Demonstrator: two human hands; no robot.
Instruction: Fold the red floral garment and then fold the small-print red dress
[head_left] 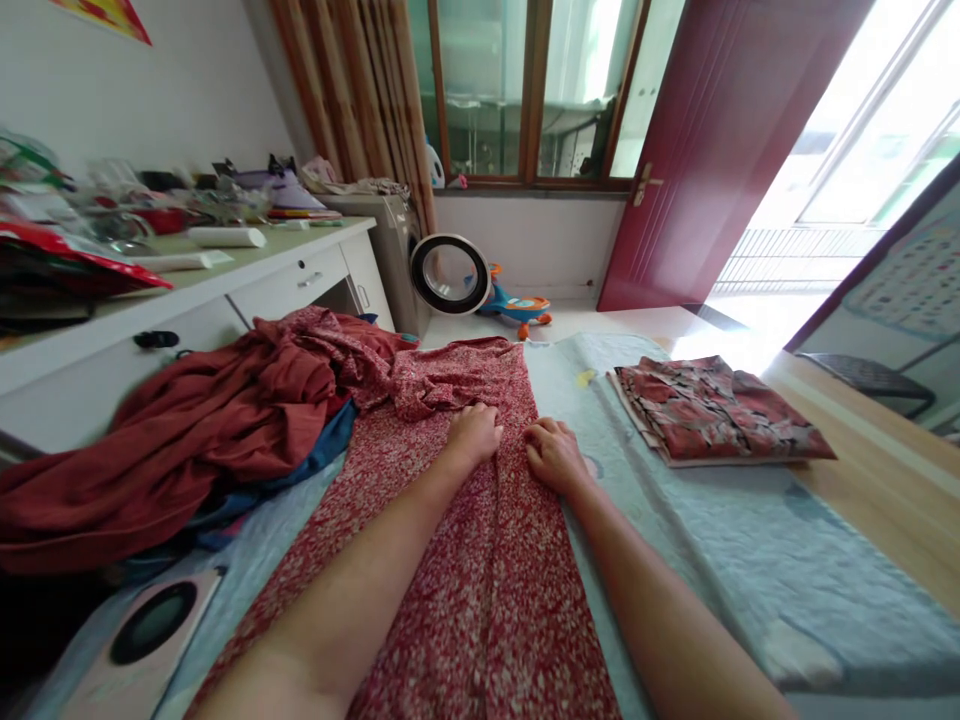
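Note:
A long red dress (420, 510) with a small pale print lies spread on the light blue cover, its far part bunched and creased. On its middle, beside the long front seam, my left hand (475, 432) is closed with the fingers curled into the cloth. My right hand (556, 455) grips the dress's right edge, fingers bent over the fabric. The fingertips of both hands are partly hidden.
A heap of plain rust-red clothing (225, 400) with blue cloth beneath lies left. A folded patterned garment (720, 410) lies right on the light blue cover (810, 570). A pink device (142, 640) is near left. Beyond stand a cluttered counter (300, 250) and an open-doored washing machine (397, 250).

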